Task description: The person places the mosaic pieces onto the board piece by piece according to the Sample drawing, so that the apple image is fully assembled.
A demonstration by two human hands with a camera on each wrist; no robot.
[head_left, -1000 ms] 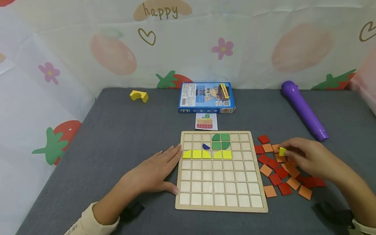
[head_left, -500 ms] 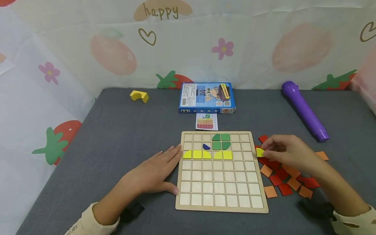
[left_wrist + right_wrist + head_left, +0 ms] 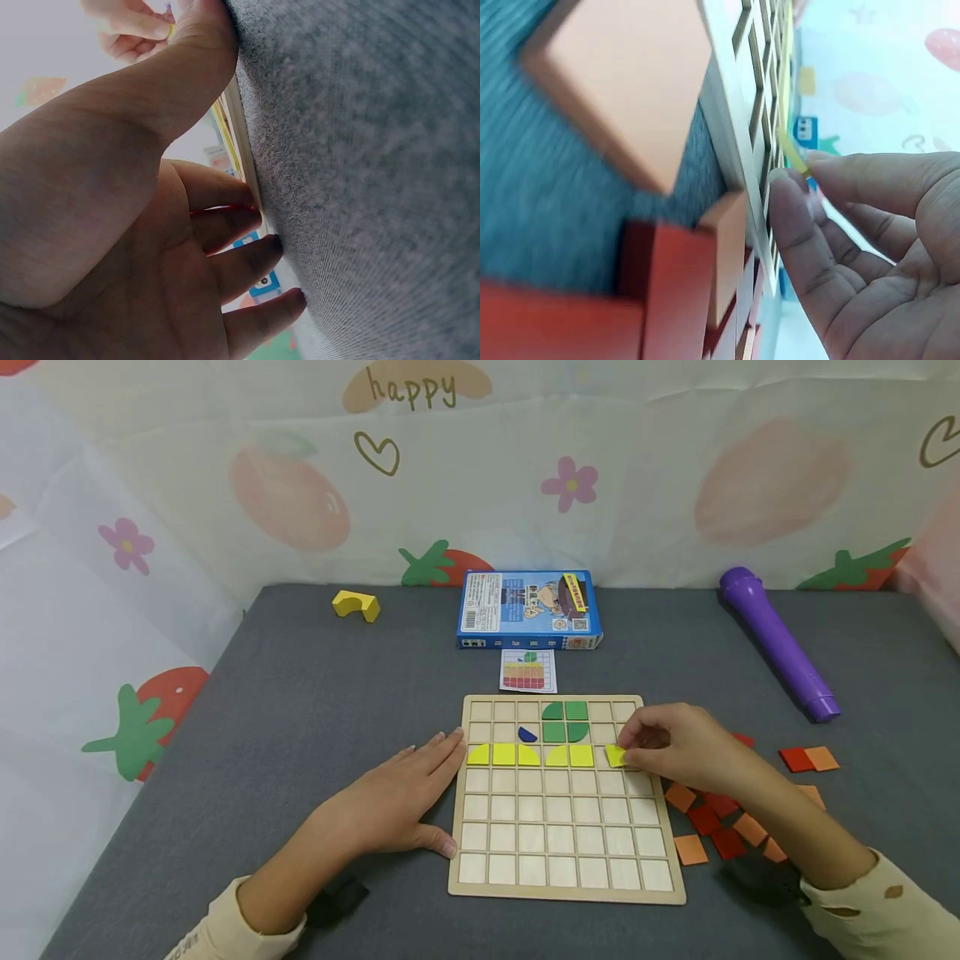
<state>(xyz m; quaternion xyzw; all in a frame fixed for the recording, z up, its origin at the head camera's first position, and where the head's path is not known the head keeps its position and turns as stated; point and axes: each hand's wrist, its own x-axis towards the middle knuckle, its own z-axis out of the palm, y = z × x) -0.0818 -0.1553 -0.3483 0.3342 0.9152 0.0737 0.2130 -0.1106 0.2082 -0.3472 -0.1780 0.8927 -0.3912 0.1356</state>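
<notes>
Yellow tile [image 3: 613, 757] pinched in right hand [image 3: 671, 739] at the board [image 3: 562, 893], third row, right side. I'd square it before release; left hand [image 3: 397, 789], fingers straight, can brace the edge.

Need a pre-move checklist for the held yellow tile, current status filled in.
1. Right hand pinching the yellow tile: ok.
2. Left hand at the left edge of the board: ok.
3. Tile lying flat in the grid: not ok, tilted in the pinch.
4. Tile's full outline visible: not ok, fingers cover part.
5. Pattern card uncovered: ok.
6. Red tiles and orange tiles off the board: ok, visible ones lie to its right.
</notes>
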